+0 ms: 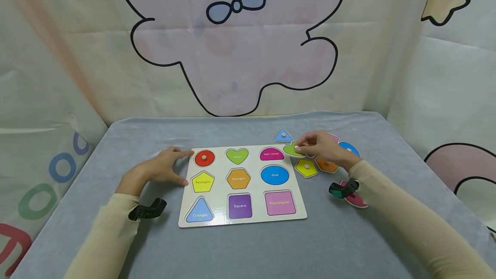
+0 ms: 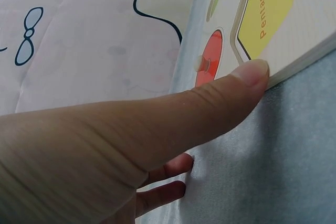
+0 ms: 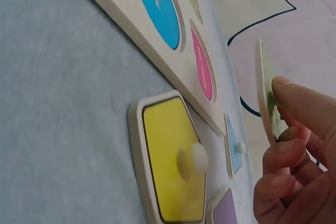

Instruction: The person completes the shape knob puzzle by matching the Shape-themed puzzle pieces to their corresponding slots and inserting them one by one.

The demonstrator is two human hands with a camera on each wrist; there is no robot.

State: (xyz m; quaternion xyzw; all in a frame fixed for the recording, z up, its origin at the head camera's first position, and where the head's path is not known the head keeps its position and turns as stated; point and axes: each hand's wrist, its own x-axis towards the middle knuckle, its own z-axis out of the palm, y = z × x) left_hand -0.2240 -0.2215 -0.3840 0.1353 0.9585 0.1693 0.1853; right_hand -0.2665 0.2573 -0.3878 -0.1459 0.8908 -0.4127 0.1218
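Note:
A white shape puzzle board (image 1: 221,210) lies on the table, its slots printed with coloured shapes and names. My left hand (image 1: 159,168) touches the board's left edge, fingers spread; in the left wrist view its thumb (image 2: 231,95) rests at the edge near the yellow pentagon slot. With fingers and thumb, my right hand (image 1: 323,146) pinches a green puzzle piece (image 3: 266,77), held raised by the board's upper right corner. A red round piece (image 1: 204,158) with a knob sits in the top left slot. The green piece's full outline is partly hidden by the fingers.
Right of the board lie loose knobbed pieces: a yellow pentagon (image 1: 306,168), an orange one (image 1: 327,165), a blue one (image 1: 348,148) and a dark pink one (image 1: 355,200). A blue triangle (image 1: 283,135) lies behind the corner. A purple piece (image 3: 224,208) shows in the right wrist view.

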